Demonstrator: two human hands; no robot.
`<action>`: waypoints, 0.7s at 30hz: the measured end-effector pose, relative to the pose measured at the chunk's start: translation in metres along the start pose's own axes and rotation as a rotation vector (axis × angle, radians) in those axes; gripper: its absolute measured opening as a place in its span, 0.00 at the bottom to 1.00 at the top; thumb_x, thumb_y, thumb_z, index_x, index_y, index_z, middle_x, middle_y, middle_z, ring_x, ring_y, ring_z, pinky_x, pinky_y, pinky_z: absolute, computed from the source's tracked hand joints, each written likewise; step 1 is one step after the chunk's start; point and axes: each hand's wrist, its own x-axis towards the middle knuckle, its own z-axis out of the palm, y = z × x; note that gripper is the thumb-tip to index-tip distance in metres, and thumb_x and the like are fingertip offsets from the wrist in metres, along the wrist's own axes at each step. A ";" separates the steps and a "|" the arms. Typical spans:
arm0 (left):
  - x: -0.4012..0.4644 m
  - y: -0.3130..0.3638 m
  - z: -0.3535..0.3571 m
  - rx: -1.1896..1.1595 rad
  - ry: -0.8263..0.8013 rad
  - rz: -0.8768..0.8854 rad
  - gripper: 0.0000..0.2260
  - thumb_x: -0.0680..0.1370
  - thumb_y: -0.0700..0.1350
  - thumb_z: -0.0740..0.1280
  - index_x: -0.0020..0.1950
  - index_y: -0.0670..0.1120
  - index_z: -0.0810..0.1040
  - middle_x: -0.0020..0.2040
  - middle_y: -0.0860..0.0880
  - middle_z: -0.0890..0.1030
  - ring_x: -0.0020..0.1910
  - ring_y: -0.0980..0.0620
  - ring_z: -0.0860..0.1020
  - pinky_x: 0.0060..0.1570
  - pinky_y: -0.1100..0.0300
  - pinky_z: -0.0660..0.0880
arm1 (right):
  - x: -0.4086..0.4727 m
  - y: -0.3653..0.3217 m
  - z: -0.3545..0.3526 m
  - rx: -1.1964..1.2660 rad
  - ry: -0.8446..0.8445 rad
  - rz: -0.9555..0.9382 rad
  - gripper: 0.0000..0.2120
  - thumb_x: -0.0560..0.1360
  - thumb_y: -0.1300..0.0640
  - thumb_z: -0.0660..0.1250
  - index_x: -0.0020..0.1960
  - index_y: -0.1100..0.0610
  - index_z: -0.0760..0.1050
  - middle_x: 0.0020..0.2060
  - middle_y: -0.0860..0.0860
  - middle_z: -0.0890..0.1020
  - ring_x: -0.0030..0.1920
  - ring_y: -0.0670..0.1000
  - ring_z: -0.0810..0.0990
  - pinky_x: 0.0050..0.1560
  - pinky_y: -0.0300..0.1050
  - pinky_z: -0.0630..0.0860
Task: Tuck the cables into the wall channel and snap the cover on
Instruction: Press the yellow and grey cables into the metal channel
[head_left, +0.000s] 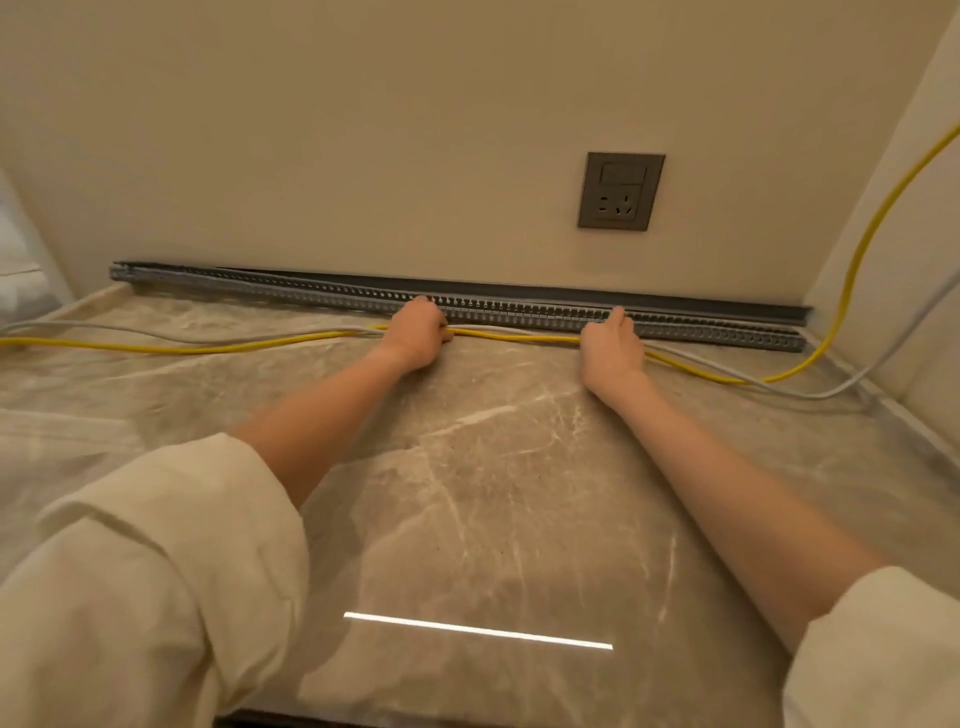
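left grip (420, 332): curled round cables (514, 335) | right grip (613, 345): clasping cables

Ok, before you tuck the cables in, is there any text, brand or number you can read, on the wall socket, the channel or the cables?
None readable.
Wall socket: only the pin holes and a blank panel above them show; no lettering can be made out.
Slotted grey channel: no markings visible.
Yellow cable and grey cable: any jacket print is too small to tell.
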 end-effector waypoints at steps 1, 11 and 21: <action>-0.004 0.001 -0.001 -0.040 -0.023 -0.002 0.13 0.78 0.43 0.63 0.53 0.35 0.80 0.54 0.36 0.80 0.58 0.38 0.75 0.59 0.50 0.72 | -0.002 -0.010 0.000 0.015 -0.017 -0.024 0.13 0.75 0.68 0.60 0.59 0.67 0.74 0.62 0.64 0.69 0.62 0.63 0.70 0.59 0.53 0.72; -0.043 -0.070 -0.053 -0.267 0.493 -1.102 0.37 0.72 0.51 0.67 0.73 0.36 0.55 0.75 0.34 0.55 0.75 0.37 0.54 0.73 0.40 0.54 | -0.007 -0.106 -0.010 0.026 -0.270 0.065 0.27 0.77 0.53 0.57 0.72 0.67 0.60 0.71 0.64 0.61 0.70 0.63 0.62 0.69 0.54 0.62; -0.061 -0.186 -0.079 -0.456 0.514 -1.363 0.32 0.80 0.44 0.57 0.74 0.32 0.41 0.76 0.33 0.46 0.76 0.39 0.51 0.75 0.51 0.53 | -0.010 -0.210 -0.011 0.105 -0.267 -0.184 0.31 0.77 0.55 0.59 0.75 0.62 0.51 0.72 0.65 0.58 0.71 0.65 0.60 0.69 0.57 0.61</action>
